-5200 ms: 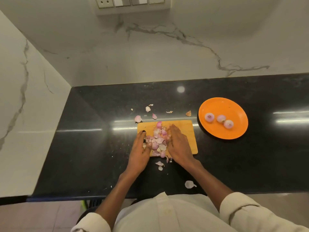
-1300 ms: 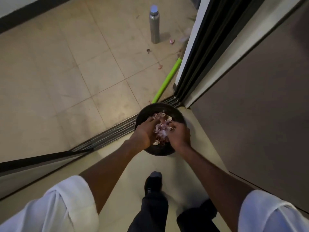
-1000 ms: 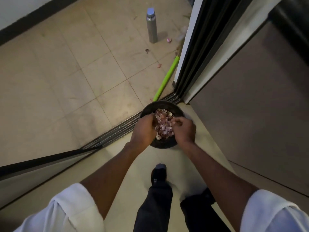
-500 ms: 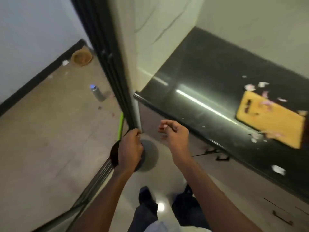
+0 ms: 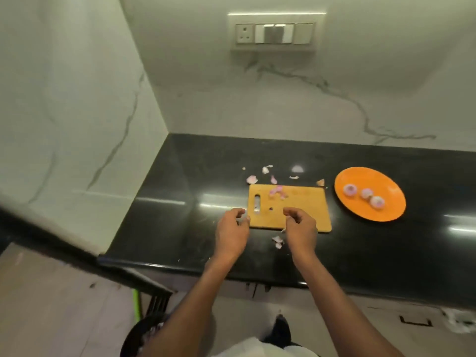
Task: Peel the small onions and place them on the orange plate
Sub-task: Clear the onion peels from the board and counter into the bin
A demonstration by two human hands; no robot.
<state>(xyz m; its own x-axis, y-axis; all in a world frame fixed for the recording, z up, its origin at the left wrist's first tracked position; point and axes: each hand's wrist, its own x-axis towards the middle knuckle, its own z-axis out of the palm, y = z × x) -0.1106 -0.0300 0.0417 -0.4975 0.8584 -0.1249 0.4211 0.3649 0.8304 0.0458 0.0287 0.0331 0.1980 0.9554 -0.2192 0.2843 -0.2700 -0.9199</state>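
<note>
The heap of skins that covered the cutting board [image 5: 289, 207] 5 seconds ago is gone. A second ago both hands were down over a dark bin [image 5: 140, 336] on the floor, dropping the skins into it; now they are back above the bench [image 5: 180, 215]. Only a few onion skins [image 5: 277, 191] remain on the board, behind it and at its near edge.

The left hand [image 5: 231, 233] hovers at the board's left end with fingers curled, and the right hand [image 5: 300, 229] hovers over its near edge, fingers loosely bent. Whether either grip pinches a scrap of skin I cannot tell.

3 peeled onions [image 5: 365, 194] sit in a row on the orange plate [image 5: 360, 212], just right of the board. No unpeeled onion shows, so the task looks done bar tidying.

The bench is glossy black stone in a corner of white veined marble walls, with a switch panel [image 5: 277, 33] above. A green pole [image 5: 136, 305] leans by the bin.
</note>
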